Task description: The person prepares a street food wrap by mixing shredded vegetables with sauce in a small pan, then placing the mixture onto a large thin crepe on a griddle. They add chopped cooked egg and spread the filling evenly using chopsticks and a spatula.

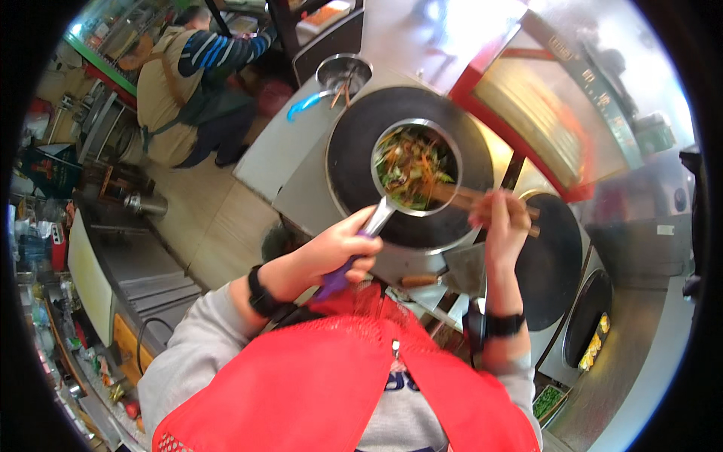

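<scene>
Red vest (294, 384), left fingers (364, 246) around pan handle (379, 216), vegetables (410, 162) beyond.

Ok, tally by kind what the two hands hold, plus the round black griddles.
Long-handled metal pan, in the left hand: 1
Chopsticks, in the right hand: 2
Round black griddles, partly covered: 3
Total: 6
</scene>
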Demonstrator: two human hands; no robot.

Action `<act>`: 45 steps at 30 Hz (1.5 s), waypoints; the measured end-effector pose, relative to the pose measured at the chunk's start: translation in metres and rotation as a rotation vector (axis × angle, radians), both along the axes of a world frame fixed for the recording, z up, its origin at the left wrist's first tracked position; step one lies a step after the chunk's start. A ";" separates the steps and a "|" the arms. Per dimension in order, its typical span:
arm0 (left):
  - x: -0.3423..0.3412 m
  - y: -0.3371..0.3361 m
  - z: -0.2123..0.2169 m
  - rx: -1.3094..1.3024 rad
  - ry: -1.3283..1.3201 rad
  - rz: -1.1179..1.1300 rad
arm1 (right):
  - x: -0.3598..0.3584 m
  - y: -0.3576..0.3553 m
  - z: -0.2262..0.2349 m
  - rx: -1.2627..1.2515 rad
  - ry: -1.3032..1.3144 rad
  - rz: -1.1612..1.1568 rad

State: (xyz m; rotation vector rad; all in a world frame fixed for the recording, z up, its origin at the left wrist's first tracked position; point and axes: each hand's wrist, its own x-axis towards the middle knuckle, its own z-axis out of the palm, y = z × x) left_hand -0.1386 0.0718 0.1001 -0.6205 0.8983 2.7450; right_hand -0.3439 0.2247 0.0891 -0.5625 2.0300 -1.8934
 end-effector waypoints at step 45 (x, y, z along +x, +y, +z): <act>0.018 0.002 -0.017 0.019 0.131 0.121 | -0.012 0.011 -0.042 -0.229 -0.447 0.010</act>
